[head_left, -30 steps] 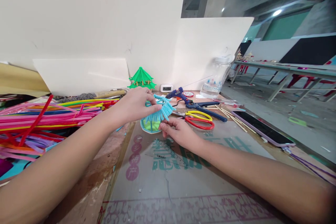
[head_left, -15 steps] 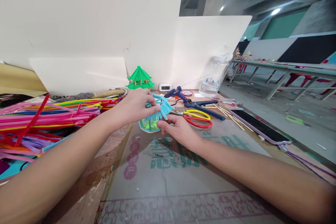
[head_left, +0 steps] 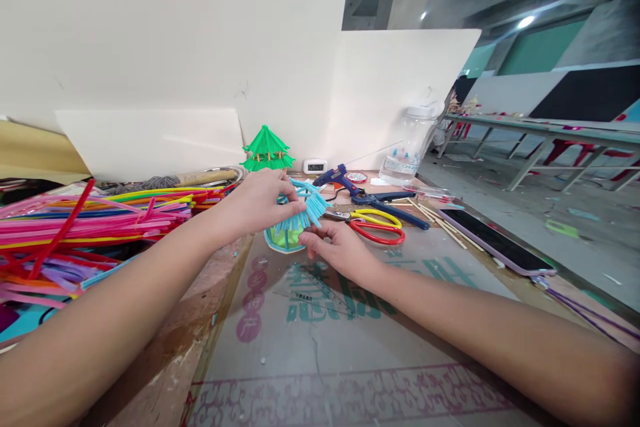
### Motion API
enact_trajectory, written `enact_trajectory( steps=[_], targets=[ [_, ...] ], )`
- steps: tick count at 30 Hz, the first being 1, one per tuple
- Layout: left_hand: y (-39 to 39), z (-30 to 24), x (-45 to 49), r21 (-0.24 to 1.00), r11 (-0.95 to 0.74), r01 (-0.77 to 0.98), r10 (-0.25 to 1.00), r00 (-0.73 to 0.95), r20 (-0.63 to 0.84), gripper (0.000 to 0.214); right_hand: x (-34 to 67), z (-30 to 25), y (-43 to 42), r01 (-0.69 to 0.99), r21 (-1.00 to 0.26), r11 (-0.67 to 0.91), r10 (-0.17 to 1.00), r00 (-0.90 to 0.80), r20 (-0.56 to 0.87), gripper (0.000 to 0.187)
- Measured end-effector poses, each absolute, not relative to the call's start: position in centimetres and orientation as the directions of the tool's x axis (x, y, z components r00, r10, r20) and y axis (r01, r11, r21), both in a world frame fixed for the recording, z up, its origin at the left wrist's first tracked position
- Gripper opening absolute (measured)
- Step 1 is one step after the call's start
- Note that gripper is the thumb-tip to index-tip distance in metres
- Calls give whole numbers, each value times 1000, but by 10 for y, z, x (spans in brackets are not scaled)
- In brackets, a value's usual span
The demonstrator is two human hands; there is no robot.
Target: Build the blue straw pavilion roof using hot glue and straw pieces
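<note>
A small craft model with a light blue roof of pipe-cleaner pieces (head_left: 306, 208) stands on a green base with a blue rim (head_left: 283, 240). My left hand (head_left: 257, 200) is closed on the roof from the left, thumb and fingers pinching its edge. My right hand (head_left: 340, 250) rests on the table just right of the model, its fingertips curled in and touching the roof's lower edge. Behind the model stands a finished green pagoda model (head_left: 267, 149).
A heap of coloured pipe cleaners (head_left: 85, 227) fills the left. Red and yellow scissors (head_left: 376, 227), blue pliers (head_left: 390, 203), a blue glue gun (head_left: 337, 177), a small clock (head_left: 315, 166), a plastic jar (head_left: 413, 143), wooden sticks (head_left: 440, 223) and a phone (head_left: 495, 240) lie right. White boards (head_left: 175, 47) stand behind.
My right hand slid slightly up towards the blue roof; the view shifted a little. My left hand keeps its hold.
</note>
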State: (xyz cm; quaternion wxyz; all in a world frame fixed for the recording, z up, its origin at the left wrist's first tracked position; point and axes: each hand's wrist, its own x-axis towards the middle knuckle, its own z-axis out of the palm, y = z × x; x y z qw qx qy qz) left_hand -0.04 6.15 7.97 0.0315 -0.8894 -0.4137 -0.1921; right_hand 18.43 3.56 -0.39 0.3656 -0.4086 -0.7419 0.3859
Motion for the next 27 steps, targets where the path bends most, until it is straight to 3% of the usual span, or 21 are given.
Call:
enact_trajectory(
  steps=[4, 9, 12, 15, 19, 27],
  targets=[
    [59, 86, -3, 72, -657, 750, 720, 596, 356, 35, 184, -9, 39, 315, -881, 353, 899, -376, 226, 25],
    [55, 95, -11, 78, -640, 764, 736, 581, 346, 33, 189, -17, 48, 416, -804, 425, 902, -272, 336, 31],
    [55, 94, -12, 93, -652, 752, 738, 603, 303, 29, 192, -18, 53, 417, -786, 456, 889, -260, 378, 24],
    [56, 90, -11, 83, -661, 746, 729, 611, 309, 29, 193, -18, 55, 455, -781, 429, 901, -274, 336, 20],
    [59, 86, -7, 70, -675, 735, 712, 624, 323, 30, 193, -19, 55, 495, -759, 424, 897, -346, 275, 30],
    [61, 81, -6, 78, -676, 733, 704, 610, 364, 27, 193, -22, 56, 485, -761, 431, 892, -354, 280, 34]
  ],
)
